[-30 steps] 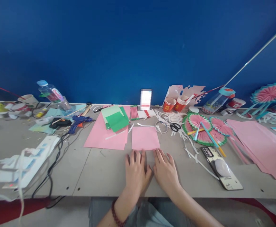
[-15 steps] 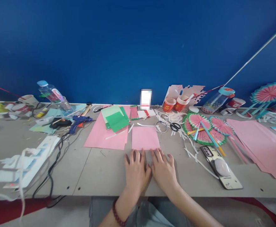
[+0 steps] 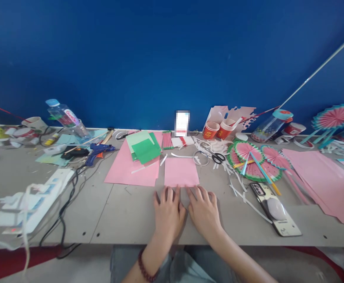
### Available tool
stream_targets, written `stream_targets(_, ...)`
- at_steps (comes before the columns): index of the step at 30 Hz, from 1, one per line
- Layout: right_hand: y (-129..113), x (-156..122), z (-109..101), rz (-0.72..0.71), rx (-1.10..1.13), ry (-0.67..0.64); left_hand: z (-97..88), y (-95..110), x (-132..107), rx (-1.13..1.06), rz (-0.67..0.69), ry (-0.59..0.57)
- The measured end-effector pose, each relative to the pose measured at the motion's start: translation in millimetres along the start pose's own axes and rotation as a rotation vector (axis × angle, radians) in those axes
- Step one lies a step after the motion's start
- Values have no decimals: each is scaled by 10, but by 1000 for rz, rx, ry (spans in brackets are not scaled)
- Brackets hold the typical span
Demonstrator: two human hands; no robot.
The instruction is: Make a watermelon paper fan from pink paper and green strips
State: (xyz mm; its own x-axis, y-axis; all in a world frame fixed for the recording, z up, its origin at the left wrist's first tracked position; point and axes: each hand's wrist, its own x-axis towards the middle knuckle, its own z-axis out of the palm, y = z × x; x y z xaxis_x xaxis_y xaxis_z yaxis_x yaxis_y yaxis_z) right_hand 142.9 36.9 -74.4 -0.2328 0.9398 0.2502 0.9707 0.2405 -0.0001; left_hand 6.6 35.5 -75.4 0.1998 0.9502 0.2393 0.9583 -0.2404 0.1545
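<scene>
A square sheet of pink paper point(image 3: 181, 171) lies flat on the grey table, straight in front of me. My left hand point(image 3: 168, 212) rests palm down, fingers spread, its fingertips at the sheet's near edge. Beside it, my right hand point(image 3: 203, 210) lies the same way, fingertips by the near right part of that edge. Neither hand holds anything. Left of the sheet, green paper squares point(image 3: 146, 151) sit on larger pink sheets point(image 3: 121, 169). Behind it is a pleated pink and green strip point(image 3: 167, 140).
On the right are scissors point(image 3: 218, 158), watermelon-patterned paper fans point(image 3: 251, 161), red paper cups point(image 3: 211, 129) and a phone point(image 3: 278, 212) with a white mouse point(image 3: 276, 208) on it. On the left are a blue glue gun point(image 3: 96, 153) and a power strip point(image 3: 46, 200) with trailing cables.
My hands have shifted very slightly, and the gap between my thumbs is a little wider. The pink square has stayed in place.
</scene>
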Motion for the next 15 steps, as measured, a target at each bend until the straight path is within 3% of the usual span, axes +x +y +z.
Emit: stream_targets(15, 90, -89, 163, 25, 83, 108, 80, -47, -40, 3, -1, 66)
